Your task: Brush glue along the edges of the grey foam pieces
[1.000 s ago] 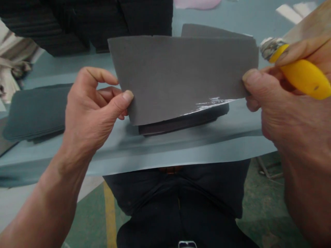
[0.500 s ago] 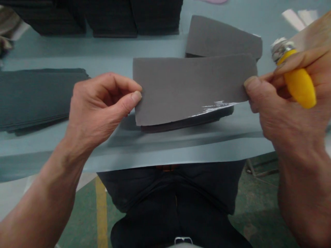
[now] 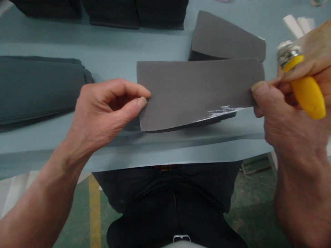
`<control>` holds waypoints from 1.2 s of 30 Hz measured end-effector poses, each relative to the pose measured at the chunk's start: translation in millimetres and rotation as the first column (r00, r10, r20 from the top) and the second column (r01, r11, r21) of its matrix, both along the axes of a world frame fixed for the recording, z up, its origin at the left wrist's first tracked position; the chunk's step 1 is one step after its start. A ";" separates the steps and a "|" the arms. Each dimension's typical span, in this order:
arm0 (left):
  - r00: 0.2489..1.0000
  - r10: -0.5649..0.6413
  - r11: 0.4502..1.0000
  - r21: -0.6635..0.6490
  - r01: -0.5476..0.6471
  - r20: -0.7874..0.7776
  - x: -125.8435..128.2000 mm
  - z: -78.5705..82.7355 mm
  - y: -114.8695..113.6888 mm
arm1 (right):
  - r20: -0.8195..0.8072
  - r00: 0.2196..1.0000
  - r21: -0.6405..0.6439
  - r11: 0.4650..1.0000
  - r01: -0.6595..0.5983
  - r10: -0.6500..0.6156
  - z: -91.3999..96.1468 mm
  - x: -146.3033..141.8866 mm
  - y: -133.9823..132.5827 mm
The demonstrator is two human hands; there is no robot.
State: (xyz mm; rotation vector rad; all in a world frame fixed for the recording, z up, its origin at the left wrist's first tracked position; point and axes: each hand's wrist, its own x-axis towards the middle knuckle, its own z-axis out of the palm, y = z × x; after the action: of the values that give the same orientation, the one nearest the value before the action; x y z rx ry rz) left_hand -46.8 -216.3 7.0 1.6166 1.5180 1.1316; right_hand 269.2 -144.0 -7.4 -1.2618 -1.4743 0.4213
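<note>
A flat grey sheet (image 3: 191, 93) with a white smear along its lower right edge is stretched between my hands. My left hand (image 3: 103, 110) pinches its left end between thumb and forefinger. At the other end, my right hand (image 3: 292, 106) grips the right edge with the thumb. That same hand also keeps a yellow-handled tool (image 3: 309, 91) tucked in its fingers; the metal top is caked with white stuff, and its kind is unclear. Beneath the sheet, dark pieces (image 3: 217, 119) peek out on the table, mostly covered.
Stacked grey pieces (image 3: 227, 38) lie behind the sheet. To the left is a pile of dark green-grey sheets (image 3: 38, 89). Tall dark stacks (image 3: 111, 12) line the back of the blue-green table (image 3: 113, 48). White strips (image 3: 297, 26) rest at the upper right.
Both hands and the grey sheet have shifted slightly right and down in view. The grip at each end looks the same, and the yellow-handled tool stays in the right hand.
</note>
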 end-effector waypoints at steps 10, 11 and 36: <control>0.996 0.029 1.000 0.006 -0.028 -0.086 0.6 -0.2 -2.6 | 0.081 0.995 0.091 0.993 -0.072 0.065 -4.4 3.4 -0.3; 0.995 0.032 0.999 0.004 -0.032 -0.091 0.3 -0.4 -2.8 | 0.085 0.994 0.091 0.993 -0.075 0.067 -4.6 3.4 0.1; 0.997 0.021 1.000 0.021 -0.020 -0.074 1.6 -2.5 -2.1 | 0.094 0.989 0.112 0.986 -0.121 0.111 -9.1 10.3 3.4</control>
State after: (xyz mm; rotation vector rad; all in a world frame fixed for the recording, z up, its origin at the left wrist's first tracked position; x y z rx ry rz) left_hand -45.1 -218.4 4.5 1.6776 1.5784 1.1121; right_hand 279.5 -140.7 -16.6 -1.1167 -1.6285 0.3539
